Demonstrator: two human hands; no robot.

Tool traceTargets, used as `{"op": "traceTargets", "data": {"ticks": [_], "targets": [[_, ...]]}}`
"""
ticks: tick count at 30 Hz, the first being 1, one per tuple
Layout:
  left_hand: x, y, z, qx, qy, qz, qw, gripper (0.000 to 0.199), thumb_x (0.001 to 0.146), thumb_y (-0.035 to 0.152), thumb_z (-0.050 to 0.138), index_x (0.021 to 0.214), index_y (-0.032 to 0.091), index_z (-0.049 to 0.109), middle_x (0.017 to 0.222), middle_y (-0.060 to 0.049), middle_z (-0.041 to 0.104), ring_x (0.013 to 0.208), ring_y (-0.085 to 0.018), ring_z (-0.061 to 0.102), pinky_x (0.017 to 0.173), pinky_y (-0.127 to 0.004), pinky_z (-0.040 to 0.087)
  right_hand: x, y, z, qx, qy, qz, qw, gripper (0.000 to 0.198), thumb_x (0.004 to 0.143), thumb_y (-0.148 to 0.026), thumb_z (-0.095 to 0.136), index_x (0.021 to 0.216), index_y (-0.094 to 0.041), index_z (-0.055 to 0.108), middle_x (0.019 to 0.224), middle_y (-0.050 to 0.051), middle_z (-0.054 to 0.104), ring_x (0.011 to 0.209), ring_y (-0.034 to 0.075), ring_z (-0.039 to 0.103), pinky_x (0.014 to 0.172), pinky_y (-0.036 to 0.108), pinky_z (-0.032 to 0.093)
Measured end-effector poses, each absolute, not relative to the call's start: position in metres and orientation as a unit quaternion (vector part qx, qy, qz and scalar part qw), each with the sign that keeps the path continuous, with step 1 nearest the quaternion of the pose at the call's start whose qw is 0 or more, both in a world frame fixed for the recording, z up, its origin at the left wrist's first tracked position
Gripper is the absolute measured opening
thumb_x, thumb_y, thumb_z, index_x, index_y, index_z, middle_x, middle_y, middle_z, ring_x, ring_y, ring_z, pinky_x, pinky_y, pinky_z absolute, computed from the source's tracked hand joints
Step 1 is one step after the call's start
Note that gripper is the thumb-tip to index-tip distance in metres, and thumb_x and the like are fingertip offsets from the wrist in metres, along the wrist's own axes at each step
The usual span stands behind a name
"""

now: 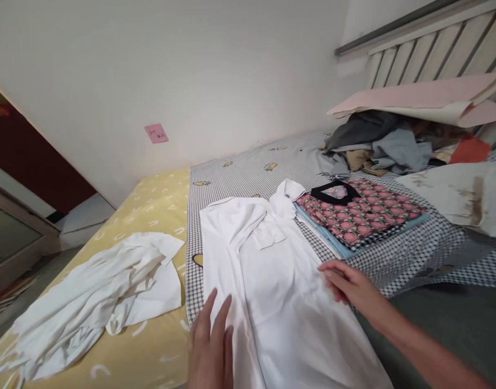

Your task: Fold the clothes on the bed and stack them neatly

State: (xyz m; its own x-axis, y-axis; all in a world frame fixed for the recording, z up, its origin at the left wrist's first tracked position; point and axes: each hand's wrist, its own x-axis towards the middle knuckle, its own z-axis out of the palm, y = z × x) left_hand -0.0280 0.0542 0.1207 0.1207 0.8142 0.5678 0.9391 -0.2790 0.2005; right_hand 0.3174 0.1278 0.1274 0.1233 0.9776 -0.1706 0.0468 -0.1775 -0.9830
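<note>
A long white shirt (280, 281) lies spread on the bed, one side folded lengthwise over the rest. Its lower end runs out of the bottom of the view. My left hand (211, 346) is over the shirt's left part, fingers apart and nothing in them; whether it touches the cloth is unclear. At the shirt's right edge is my right hand (349, 281), its fingers loosely stretched with no cloth visibly gripped. Just beyond it sits a stack of folded clothes, topped by a pink patterned garment (369, 208) with a black collar.
A crumpled white garment (110, 281) lies at left on the yellow sheet (151, 216), beside a checked sheet (248, 173). Piled clothes (394, 140) sit at the back right under a pink board (418, 94). A stained white cloth (454, 192) is at right.
</note>
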Motion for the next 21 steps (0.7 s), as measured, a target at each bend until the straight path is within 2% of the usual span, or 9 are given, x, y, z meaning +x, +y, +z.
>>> {"op": "traceTargets", "data": {"ticks": [2,5,7,9,11,13,17,19,21], "targets": [[-0.008,0.111,0.136,-0.729,-0.604,-0.31,0.084,0.053,0.101,0.019,0.038,0.153,0.03,0.043,0.164,-0.014,0.038,0.148,-0.028,0.041,0.111,-0.055,0.047,0.291,0.156,0.143,-0.552,-0.405,0.551,0.477,0.054,0.07,-0.05,0.073,0.115,-0.023,0.059,0.077,-0.001,0.067,0.051,0.013,0.059,0.043,0.024,0.039],[0.013,0.182,0.139,-0.711,-0.637,-0.289,0.069,0.053,0.101,0.017,0.033,0.155,0.016,0.039,0.165,-0.025,0.031,0.15,-0.031,0.038,0.113,-0.056,0.045,0.263,0.197,0.148,-0.524,-0.321,0.636,0.467,0.075,0.078,-0.044,0.072,0.142,-0.027,0.036,0.1,0.006,0.075,0.063,0.018,0.071,0.053,0.028,0.052],[0.019,0.21,0.125,-0.716,-0.647,-0.251,0.08,0.054,0.101,0.017,0.034,0.155,0.017,0.038,0.165,-0.024,0.032,0.151,-0.031,0.036,0.115,-0.057,0.042,0.251,0.222,0.143,-0.547,-0.301,0.633,0.458,0.082,0.084,-0.044,0.069,0.15,-0.028,0.022,0.102,0.007,0.075,0.064,0.019,0.073,0.054,0.029,0.054],[0.019,0.223,0.101,-0.718,-0.656,-0.208,0.1,0.052,0.101,0.022,0.038,0.153,0.021,0.042,0.161,-0.019,0.04,0.149,-0.031,0.039,0.117,-0.059,0.04,0.243,0.244,0.135,-0.59,-0.318,0.604,0.432,0.081,0.09,-0.046,0.064,0.152,-0.027,0.016,0.093,0.005,0.075,0.061,0.019,0.073,0.051,0.027,0.054],[0.017,0.227,0.077,-0.707,-0.67,-0.187,0.128,0.051,0.102,0.03,0.041,0.152,0.023,0.045,0.157,-0.016,0.047,0.147,-0.031,0.043,0.117,-0.061,0.039,0.237,0.26,0.126,-0.617,-0.351,0.586,0.391,0.074,0.093,-0.049,0.057,0.151,-0.023,0.02,0.08,0.003,0.073,0.057,0.019,0.072,0.048,0.025,0.052],[0.017,0.226,0.061,-0.69,-0.68,-0.19,0.157,0.052,0.103,0.036,0.04,0.153,0.024,0.042,0.157,-0.014,0.046,0.146,-0.031,0.044,0.118,-0.062,0.037,0.232,0.271,0.119,-0.631,-0.386,0.569,0.358,0.07,0.094,-0.048,0.056,0.151,-0.021,0.024,0.068,0.001,0.07,0.051,0.019,0.07,0.043,0.022,0.048],[0.019,0.227,0.053,-0.669,-0.692,-0.208,0.176,0.054,0.103,0.041,0.039,0.154,0.023,0.039,0.158,-0.015,0.045,0.147,-0.032,0.043,0.119,-0.061,0.036,0.224,0.285,0.12,-0.662,-0.421,0.532,0.319,0.077,0.091,-0.032,0.059,0.154,-0.011,0.02,0.054,-0.002,0.064,0.048,0.021,0.067,0.041,0.023,0.044],[0.02,0.228,0.055,-0.66,-0.698,-0.218,0.172,0.056,0.103,0.043,0.04,0.155,0.022,0.038,0.158,-0.016,0.045,0.147,-0.032,0.042,0.119,-0.061,0.035,0.226,0.294,0.133,-0.678,-0.447,0.497,0.307,0.071,0.089,-0.025,0.06,0.151,-0.009,0.029,0.049,-0.003,0.061,0.047,0.021,0.065,0.042,0.023,0.042],[0.021,0.229,0.055,-0.653,-0.701,-0.231,0.169,0.058,0.102,0.044,0.041,0.155,0.021,0.037,0.157,-0.017,0.046,0.147,-0.032,0.042,0.12,-0.061,0.035,0.237,0.305,0.156,-0.685,-0.481,0.451,0.309,0.056,0.087,-0.02,0.062,0.14,-0.014,0.046,0.045,-0.006,0.057,0.046,0.018,0.061,0.045,0.023,0.038]]}}
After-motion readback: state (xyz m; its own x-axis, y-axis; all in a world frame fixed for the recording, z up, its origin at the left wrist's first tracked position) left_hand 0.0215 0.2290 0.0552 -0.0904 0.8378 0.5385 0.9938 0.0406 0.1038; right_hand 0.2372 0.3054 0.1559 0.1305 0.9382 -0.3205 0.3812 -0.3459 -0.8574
